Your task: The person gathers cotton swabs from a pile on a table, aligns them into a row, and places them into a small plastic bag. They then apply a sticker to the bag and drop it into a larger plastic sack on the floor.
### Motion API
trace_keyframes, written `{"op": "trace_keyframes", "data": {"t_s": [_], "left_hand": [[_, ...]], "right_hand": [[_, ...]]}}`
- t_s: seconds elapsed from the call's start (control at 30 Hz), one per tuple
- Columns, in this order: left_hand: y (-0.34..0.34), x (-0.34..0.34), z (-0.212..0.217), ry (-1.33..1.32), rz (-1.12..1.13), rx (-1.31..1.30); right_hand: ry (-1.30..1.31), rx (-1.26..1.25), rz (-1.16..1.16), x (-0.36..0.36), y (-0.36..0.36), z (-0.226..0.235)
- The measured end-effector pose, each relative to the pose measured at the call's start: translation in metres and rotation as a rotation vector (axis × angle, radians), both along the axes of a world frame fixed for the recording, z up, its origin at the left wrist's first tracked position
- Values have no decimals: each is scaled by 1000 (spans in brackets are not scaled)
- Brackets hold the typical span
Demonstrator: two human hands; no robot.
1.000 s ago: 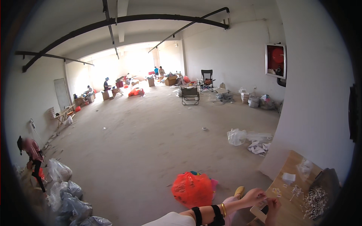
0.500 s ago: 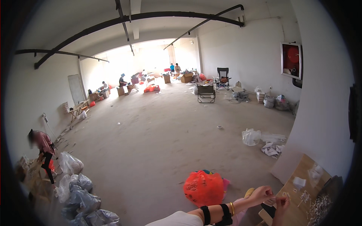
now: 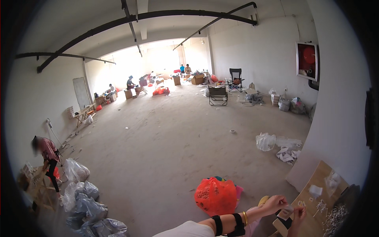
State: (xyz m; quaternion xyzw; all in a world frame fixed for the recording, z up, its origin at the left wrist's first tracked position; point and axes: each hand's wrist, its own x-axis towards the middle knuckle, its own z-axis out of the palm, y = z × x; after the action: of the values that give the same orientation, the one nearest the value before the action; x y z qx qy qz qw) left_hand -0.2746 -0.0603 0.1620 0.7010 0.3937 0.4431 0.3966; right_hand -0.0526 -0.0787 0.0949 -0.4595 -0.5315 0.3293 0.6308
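At the lower right, my left hand is closed in a pinch at the upper edge of a small clear plastic bag. My right hand is close beside the bag's right side, fingers bent together; what they grip is too small to tell. Both hands are at the near edge of a wooden table. On it lie small white pieces, a larger heap of white pieces and a stack of clear bags. Black straps and a gold bracelet circle my left forearm.
A full red plastic bag stands on the floor left of my arm. Grey and clear sacks line the lower left, near a bending person. Folding chairs stand farther back. A white wall rises beside the table.
My hands have moved slightly apart, and the clear bag between them now shows more fully. The whole view has shifted a little.
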Motion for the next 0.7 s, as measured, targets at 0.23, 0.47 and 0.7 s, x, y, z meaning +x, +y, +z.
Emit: {"op": "trace_keyframes", "data": {"t_s": [0.23,0.47,0.7], "left_hand": [[-11,11,5,-126,-47,-164],[-9,30,-24,-184,-130,-249],[-11,68,-52,-202,-204,-411]], "right_hand": [[98,-59,5,-13,-24,19],[250,-198,124,-21,-48,37],[235,-171,93,40,-35,-54]]}}
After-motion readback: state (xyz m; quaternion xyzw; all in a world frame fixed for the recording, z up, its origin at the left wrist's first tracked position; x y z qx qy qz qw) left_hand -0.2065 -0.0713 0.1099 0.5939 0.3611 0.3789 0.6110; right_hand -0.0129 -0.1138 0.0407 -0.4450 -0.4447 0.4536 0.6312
